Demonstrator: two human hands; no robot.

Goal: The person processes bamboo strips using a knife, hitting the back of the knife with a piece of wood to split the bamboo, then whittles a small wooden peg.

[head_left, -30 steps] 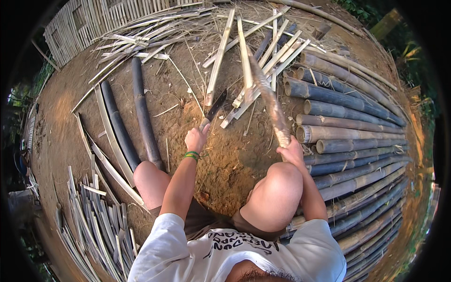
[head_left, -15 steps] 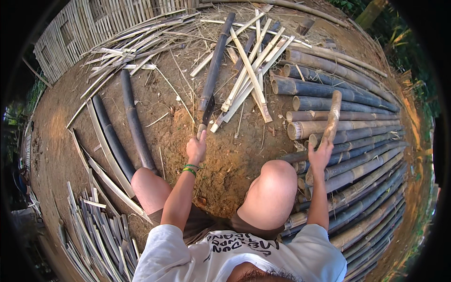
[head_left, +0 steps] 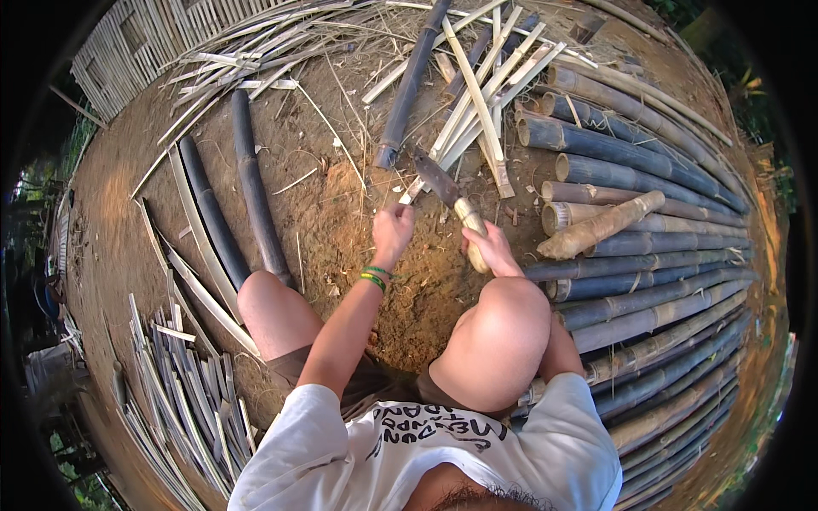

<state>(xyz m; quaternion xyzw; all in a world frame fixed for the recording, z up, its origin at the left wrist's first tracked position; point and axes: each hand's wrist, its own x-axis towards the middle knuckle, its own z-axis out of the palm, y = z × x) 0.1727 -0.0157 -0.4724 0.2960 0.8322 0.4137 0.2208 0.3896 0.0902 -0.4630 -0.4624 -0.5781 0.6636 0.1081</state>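
Note:
My right hand (head_left: 491, 249) is wrapped round the pale handle of a machete (head_left: 436, 179), its broad dark blade slanting up and left. Left of the machete, my left hand (head_left: 394, 233) has curled fingers, with nothing visible in them; a green and yellow band circles that wrist. Just beyond lies a dark bamboo pole (head_left: 411, 89), its cut end towards me and apart from the blade. Pale split bamboo strips (head_left: 464, 119) cross each other on the ground beyond the blade. A short thick wooden stick (head_left: 601, 225) rests on the bamboo poles at my right.
Bamboo poles (head_left: 648, 289) lie side by side along the right. More split strips (head_left: 230, 72) are heaped at the far left, and a bundle of slats (head_left: 183, 400) lies near left. Two dark bamboo lengths (head_left: 256, 187) stretch beyond my left knee. A slatted fence (head_left: 162, 38) stands behind.
The machete has come away from the dark pole's end and passed from my left hand to my right. The thick stick, formerly in my right hand, now lies on the poles.

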